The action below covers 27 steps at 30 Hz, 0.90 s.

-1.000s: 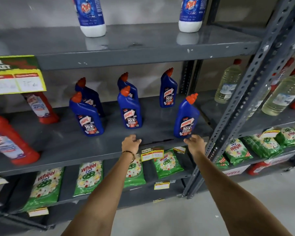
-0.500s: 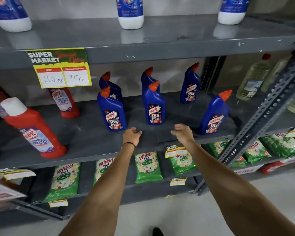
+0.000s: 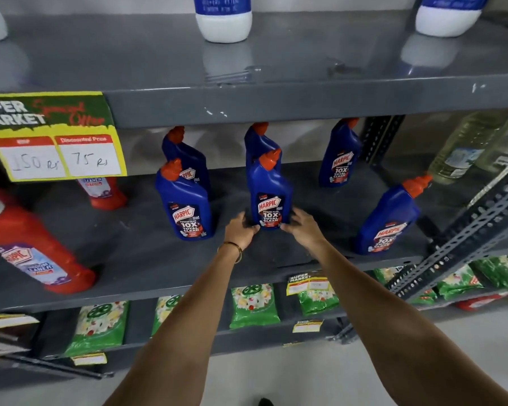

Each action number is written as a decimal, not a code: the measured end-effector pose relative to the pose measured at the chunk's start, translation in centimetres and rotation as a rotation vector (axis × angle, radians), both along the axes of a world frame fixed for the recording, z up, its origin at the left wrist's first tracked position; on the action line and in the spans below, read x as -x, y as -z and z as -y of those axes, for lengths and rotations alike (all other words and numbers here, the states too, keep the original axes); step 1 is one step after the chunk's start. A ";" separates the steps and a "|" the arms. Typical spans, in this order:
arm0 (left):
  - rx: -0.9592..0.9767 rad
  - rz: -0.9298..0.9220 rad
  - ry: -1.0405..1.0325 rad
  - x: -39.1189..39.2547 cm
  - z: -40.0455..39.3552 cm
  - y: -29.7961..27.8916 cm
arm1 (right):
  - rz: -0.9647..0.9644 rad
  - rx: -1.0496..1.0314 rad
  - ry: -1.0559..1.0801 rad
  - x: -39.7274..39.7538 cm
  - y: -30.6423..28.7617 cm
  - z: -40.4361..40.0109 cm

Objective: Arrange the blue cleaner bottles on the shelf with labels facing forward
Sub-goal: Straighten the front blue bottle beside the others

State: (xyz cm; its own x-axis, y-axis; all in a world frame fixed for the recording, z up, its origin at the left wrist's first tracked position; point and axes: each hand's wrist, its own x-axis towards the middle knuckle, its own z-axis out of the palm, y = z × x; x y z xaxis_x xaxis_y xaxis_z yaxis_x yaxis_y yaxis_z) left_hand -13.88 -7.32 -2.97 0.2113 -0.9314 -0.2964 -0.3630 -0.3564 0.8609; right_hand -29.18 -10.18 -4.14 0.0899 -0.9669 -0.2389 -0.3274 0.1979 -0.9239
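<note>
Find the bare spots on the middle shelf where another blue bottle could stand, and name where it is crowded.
Bare: front of the shelf between the big red bottle and the left hand; also between the right hand and the right front blue bottle. Crowded: the centre, where both hands flank the middle blue bottle, with another close behind.

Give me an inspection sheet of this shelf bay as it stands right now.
Surface: grey metal middle shelf, scuffed.
Job's things: five blue plastic cleaner bottles with orange caps; front centre bottle, front left bottle and right bottle show labels.
Clutter: red plastic cleaner bottles at left; yellow price sign.
Hands: left hand and right hand flank the front centre bottle's base; firm grip cannot be told.
Cables: nothing seen.
Surroundings: green detergent packets below; white-based bottles above.
</note>
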 end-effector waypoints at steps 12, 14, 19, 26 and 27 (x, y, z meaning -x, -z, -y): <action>0.020 -0.037 0.059 0.6 -1.5 0.2 | -0.023 0.059 0.018 0.5 0.3 -1.0; 0.024 -0.026 0.056 0.6 -2.5 0.1 | -0.038 0.067 0.022 0.8 0.4 -1.9; 0.036 0.023 0.045 0.9 -4.5 0.1 | -0.050 0.084 0.030 1.5 0.4 -4.3; 0.015 0.012 0.042 1.1 -6.5 0.1 | -0.062 0.089 0.059 2.1 0.2 -6.6; 0.017 0.018 0.042 1.1 -6.6 0.1 | -0.062 0.091 0.058 2.1 0.2 -6.7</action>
